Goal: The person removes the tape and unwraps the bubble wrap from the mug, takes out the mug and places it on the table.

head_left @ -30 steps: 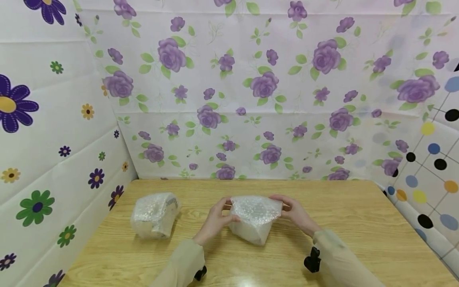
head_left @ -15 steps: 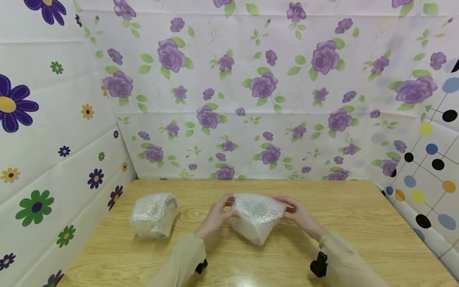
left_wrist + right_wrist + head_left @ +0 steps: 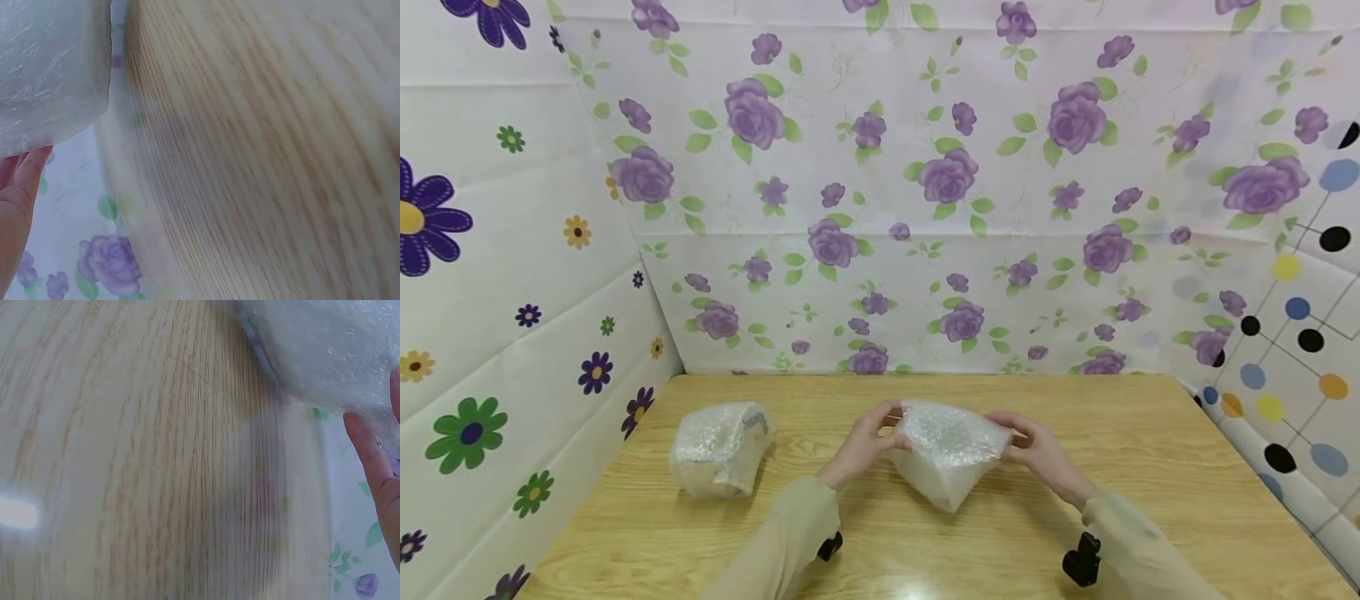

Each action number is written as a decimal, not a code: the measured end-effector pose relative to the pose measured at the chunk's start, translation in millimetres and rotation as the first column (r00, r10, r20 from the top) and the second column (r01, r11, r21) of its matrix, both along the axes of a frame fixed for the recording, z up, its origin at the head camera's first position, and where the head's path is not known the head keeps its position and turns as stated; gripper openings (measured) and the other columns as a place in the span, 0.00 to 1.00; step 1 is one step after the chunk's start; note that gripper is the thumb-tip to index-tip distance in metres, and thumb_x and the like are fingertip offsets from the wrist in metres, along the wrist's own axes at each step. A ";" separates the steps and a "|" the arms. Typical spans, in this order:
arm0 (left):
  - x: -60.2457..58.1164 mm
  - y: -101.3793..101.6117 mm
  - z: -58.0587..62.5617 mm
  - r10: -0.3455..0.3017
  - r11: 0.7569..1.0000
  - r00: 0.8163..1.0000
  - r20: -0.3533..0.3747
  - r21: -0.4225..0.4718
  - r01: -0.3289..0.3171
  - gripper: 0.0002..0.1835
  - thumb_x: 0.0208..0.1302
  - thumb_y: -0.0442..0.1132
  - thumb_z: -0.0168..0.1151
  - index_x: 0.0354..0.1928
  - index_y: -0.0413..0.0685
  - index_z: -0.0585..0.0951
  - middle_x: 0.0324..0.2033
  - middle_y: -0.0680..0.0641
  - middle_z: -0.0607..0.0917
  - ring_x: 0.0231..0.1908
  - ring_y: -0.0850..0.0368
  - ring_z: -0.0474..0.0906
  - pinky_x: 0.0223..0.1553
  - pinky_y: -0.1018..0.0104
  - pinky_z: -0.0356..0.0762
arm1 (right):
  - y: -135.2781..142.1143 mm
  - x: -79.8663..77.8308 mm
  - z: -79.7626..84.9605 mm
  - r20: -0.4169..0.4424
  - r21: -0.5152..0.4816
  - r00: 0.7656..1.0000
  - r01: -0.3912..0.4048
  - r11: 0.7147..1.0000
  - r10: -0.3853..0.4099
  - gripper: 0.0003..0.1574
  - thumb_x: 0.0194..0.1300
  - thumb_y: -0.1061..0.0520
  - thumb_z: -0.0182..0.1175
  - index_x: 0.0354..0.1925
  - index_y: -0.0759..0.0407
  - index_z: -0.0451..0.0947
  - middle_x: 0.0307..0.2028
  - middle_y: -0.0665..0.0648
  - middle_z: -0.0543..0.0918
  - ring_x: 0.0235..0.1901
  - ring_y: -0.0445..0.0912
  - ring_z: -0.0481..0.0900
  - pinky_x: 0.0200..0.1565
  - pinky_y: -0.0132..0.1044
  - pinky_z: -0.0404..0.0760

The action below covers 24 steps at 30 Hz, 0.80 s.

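Note:
Between both hands is a bubble-wrapped bundle (image 3: 951, 454), whitish and shiny, with one lower corner pointing toward me. My left hand (image 3: 865, 442) grips its left side, thumb in front and fingers at the back edge. On the opposite side my right hand (image 3: 1041, 454) pinches the upper right corner of the wrap. The left wrist view shows fingertips against the lower edge of the bubble wrap (image 3: 53, 69). In the right wrist view a finger and thumb lie along the bubble wrap (image 3: 337, 356). What is inside the wrapping is hidden.
A second bubble-wrapped bundle (image 3: 721, 450) with some faint print stands at the left on the wooden table (image 3: 1150, 467). Behind the table hangs a purple-flowered cloth (image 3: 880, 183). Patterned cloths also stand along the left and right sides.
Both hands have shifted slightly to the right with the bundle. The bundle has tilted and turned a little, its right corner moving outward. The other bundle stays put.

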State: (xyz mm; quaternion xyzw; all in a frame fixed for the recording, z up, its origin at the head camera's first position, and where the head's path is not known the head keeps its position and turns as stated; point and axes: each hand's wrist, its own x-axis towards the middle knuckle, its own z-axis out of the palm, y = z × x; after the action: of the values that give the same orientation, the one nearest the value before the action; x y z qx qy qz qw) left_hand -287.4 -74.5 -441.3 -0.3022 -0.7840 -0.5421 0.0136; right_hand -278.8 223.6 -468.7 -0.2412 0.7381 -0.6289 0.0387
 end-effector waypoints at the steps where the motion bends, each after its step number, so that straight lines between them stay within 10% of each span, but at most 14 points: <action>1: 0.2 1.5 0.5 -0.005 1.000 1.000 0.002 0.004 0.005 0.29 0.53 0.31 0.64 0.57 0.28 0.66 0.47 0.34 0.73 0.48 0.39 0.69 0.44 0.54 0.72 | 1.2 0.1 -0.4 -0.002 -0.001 1.000 0.000 1.000 0.000 0.30 0.59 0.71 0.56 0.60 0.71 0.62 0.58 0.71 0.63 0.47 0.56 0.72 0.39 0.55 0.75; 24: 6.4 9.1 7.8 -0.039 0.999 0.999 0.016 0.039 0.039 0.26 0.51 0.27 0.64 0.53 0.27 0.68 0.45 0.33 0.74 0.46 0.37 0.70 0.43 0.49 0.72 | 6.0 2.2 -4.0 -0.050 0.021 0.998 0.048 0.999 -0.047 0.29 0.57 0.68 0.60 0.57 0.70 0.66 0.55 0.70 0.67 0.48 0.51 0.72 0.41 0.40 0.77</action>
State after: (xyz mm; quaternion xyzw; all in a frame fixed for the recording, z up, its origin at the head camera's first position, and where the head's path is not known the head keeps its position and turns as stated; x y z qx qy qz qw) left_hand -280.9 -65.5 -433.5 -0.3126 -0.7675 -0.5597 0.0022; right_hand -276.5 229.6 -472.6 -0.2387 0.7514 -0.6151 0.0081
